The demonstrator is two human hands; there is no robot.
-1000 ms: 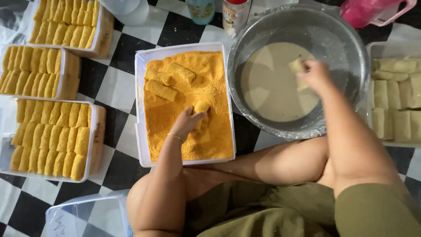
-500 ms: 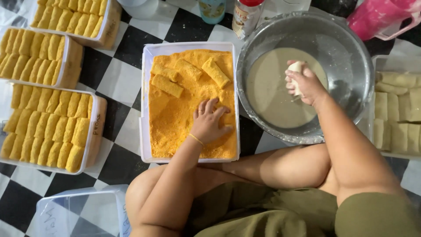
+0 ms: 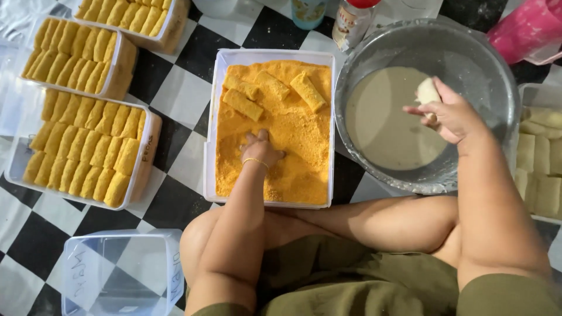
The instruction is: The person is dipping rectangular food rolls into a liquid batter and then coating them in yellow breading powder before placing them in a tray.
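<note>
pale soft roll (image 3: 427,91), wet w/ batter, pinched in right hand (image 3: 451,117) fingers over round metal bowl (image 3: 486,64) of smooth beige batter; long axis roughly upright in view. left hand (image 3: 261,151) fingers together, buried in grainy orange crumbs in white rectangular tub (image 3: 269,55); 4 crumbed rolls (image 3: 243,105) at its far end. checkered floor.

Your left hand (image 3: 261,149) has its fingertips buried in the orange crumbs (image 3: 293,158). The frame's edge cuts off the pink jug (image 3: 527,32), both bottles (image 3: 351,20) and the right-hand tray of pale rolls (image 3: 541,158). Your right hand (image 3: 448,114) half-hides its roll (image 3: 427,92).
</note>
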